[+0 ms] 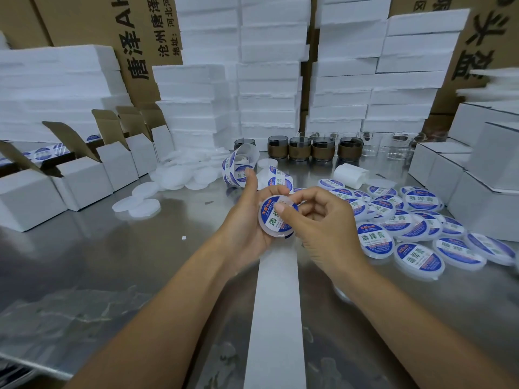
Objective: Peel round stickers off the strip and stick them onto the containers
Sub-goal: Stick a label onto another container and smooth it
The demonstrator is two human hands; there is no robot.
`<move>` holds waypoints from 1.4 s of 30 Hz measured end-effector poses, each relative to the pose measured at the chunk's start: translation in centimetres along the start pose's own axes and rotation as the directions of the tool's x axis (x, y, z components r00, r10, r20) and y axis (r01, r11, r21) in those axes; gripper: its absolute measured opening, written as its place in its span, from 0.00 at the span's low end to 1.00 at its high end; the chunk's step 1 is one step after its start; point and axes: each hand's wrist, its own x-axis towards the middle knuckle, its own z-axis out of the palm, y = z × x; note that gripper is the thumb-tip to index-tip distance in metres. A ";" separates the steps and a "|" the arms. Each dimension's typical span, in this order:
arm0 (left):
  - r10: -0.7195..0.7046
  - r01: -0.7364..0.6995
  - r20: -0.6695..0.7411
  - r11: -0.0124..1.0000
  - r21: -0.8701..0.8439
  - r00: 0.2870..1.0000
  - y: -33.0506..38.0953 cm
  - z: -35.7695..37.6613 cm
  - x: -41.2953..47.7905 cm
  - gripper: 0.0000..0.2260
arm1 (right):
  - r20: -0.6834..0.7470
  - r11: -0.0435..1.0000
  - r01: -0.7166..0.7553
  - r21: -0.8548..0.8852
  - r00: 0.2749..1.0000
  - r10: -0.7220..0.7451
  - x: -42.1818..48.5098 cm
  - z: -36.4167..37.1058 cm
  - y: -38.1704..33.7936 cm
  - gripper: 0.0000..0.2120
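One container [278,235] in left hand [247,220], sticker [271,223] upward.

My only view is head-worn and wide-angle, looking forward and down over the bench [84,262]; my hands [323,220] sit close at frame centre, stacked boxes [269,66] fill the top.

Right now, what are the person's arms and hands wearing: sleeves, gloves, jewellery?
Both are bare: the left hand and right hand wear no gloves, and no ring, watch or bracelet shows. The forearms are uncovered to the frame's edge, so no sleeve is in view.
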 end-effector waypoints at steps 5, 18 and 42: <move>-0.010 0.010 0.018 0.999 -0.039 1.000 0.0 -0.1 0.0 0.30 | -0.006 1.000 0.004 -0.027 1.000 -0.004 0.1 0.0 0.2 0.06; -0.023 0.025 0.032 0.997 -0.071 0.999 0.1 0.0 -0.2 0.29 | -0.026 0.995 0.043 -0.086 0.999 -0.046 0.0 -0.1 0.3 0.07; 0.089 -0.088 0.149 0.996 -0.008 0.985 0.0 0.9 -1.1 0.15 | -0.177 0.988 0.012 -0.156 0.983 -0.040 0.5 -0.4 0.5 0.08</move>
